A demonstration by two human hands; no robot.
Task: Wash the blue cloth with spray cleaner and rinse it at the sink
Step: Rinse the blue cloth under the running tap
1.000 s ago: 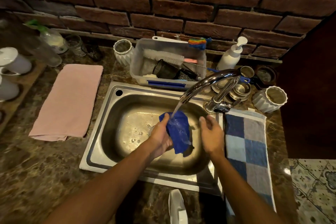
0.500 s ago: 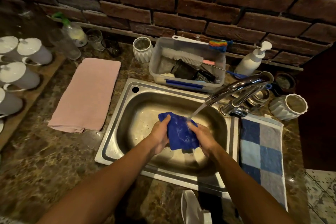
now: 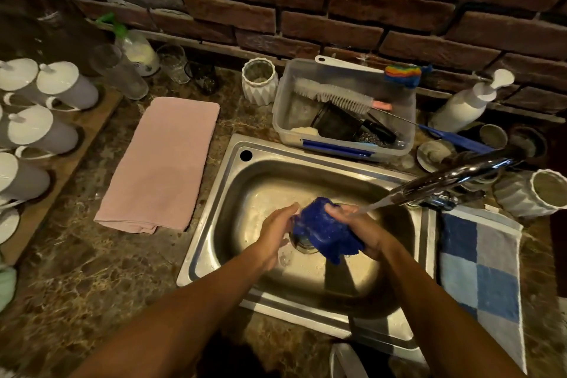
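I hold the blue cloth [image 3: 325,232] above the middle of the sink [image 3: 214,224], over the drain, bunched between my two hands. The left hand [image 3: 277,232] grips its left side and the right hand [image 3: 359,228] has the fingers curled over its top right edge. Water from the faucet [image 3: 454,178] lands on my right fingers and on the cloth. I judge the cloth soft and limp, heavier now because it is soaked, and a little slippery if cleaner remains in it. It is best to take it in full handfuls at opposite sides, so I can rub and squeeze. Compared with one second ago, the right hand was then apart from the cloth, which hung only from the left; now both hold it, more crumpled.
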